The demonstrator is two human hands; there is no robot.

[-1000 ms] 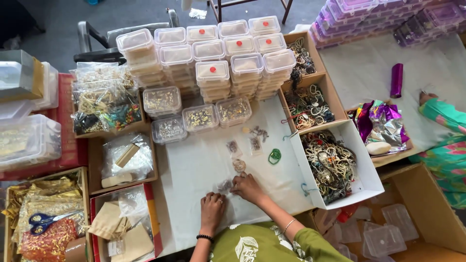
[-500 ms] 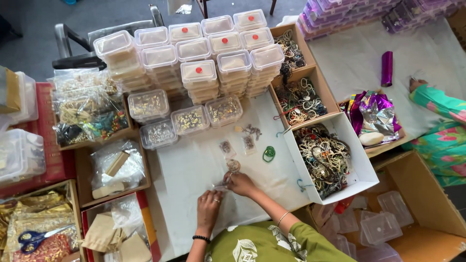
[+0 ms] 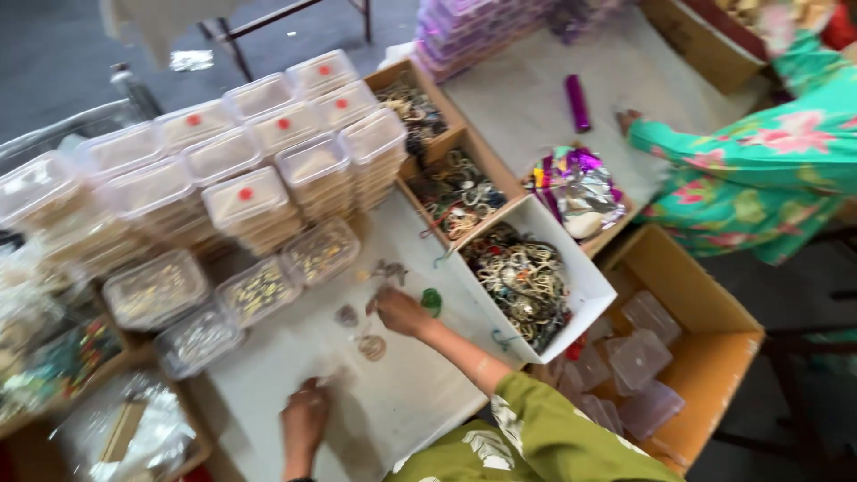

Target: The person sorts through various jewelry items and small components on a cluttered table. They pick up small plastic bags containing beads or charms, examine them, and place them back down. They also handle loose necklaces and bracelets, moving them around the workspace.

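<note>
Spanning your bench is the white work sheet (image 3: 420,406), with stacked lidded plastic containers (image 3: 245,192) at 11 o'clock and the white tray of tangled jewellery (image 3: 527,281) at 2 o'clock. Your right hand (image 3: 399,311) rests fingers-down on the sheet among small loose jewellery pieces (image 3: 370,346); grip indeterminate. Your left hand (image 3: 304,417) lies at 7 o'clock, blurred, fingers unreadable. A green ring (image 3: 432,301) sits just beside the right hand.

Stacked boxes (image 3: 268,178) sit behind the sheet (image 3: 393,402). A tray (image 3: 580,277) of bangles (image 3: 522,281) lies right of it.
</note>
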